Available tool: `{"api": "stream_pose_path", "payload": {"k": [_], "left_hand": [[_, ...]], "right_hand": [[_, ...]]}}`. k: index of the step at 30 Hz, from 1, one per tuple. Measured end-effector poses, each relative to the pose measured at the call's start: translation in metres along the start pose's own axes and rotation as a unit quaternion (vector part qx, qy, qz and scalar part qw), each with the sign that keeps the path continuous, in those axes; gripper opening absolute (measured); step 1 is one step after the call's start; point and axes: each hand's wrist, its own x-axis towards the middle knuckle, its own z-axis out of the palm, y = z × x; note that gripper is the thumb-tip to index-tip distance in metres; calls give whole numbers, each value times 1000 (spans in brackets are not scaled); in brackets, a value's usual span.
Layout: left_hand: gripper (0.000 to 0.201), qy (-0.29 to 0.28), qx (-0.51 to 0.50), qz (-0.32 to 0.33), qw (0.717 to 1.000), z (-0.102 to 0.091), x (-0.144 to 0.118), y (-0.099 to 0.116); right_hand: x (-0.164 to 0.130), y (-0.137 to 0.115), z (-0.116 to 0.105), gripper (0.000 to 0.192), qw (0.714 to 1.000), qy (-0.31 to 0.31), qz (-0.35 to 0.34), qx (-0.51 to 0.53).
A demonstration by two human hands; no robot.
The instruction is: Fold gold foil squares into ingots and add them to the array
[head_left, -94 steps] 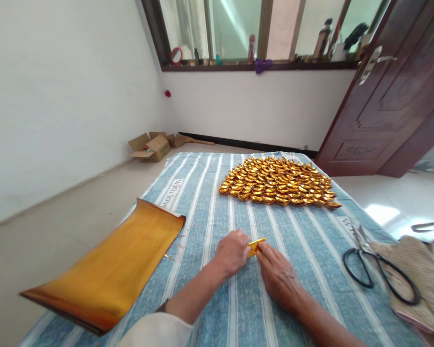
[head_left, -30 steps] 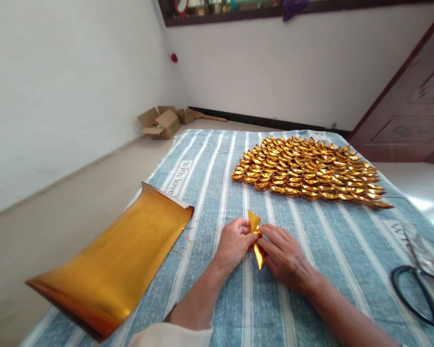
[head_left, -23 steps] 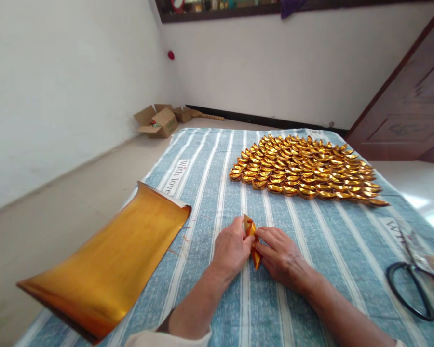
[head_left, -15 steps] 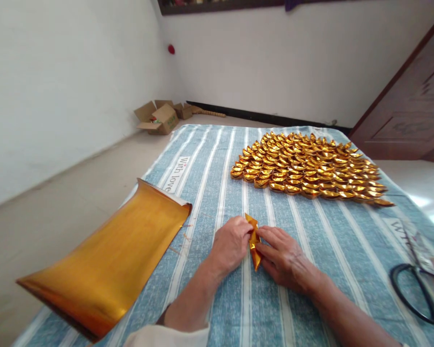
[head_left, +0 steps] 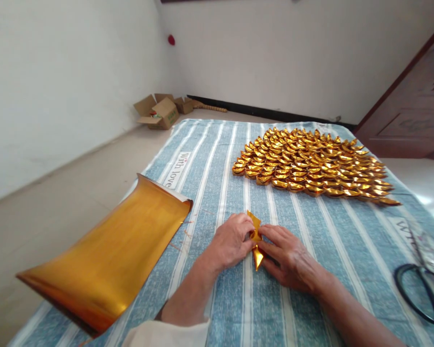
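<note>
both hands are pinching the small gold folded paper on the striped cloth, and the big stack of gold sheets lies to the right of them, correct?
Not quite. The head view shows the stack of gold sheets to the left of the hands. Left hand and right hand do pinch the folded gold paper.

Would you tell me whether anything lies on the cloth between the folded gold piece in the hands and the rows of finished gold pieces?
Nothing visible: between the folded gold piece and the finished pieces only bare striped cloth shows.

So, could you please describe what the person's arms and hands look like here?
Both hands, left hand and right hand, are bare, with no gloves and no rings visible. A pale cream sleeve covers the left upper forearm; the right forearm is uncovered as far as the picture shows.
</note>
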Motion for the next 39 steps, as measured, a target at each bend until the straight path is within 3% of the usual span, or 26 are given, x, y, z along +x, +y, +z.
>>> {"api": "stream_pose_path", "payload": {"k": [11, 39], "left_hand": [[17, -10, -3, -10, 1000, 2, 0, -2], [22, -26, -34, -5, 999, -2, 0, -6]], "right_hand": [[-5, 8, 9, 12, 998, 66, -8, 20], [3, 10, 36, 22, 976, 127, 172, 38]]}}
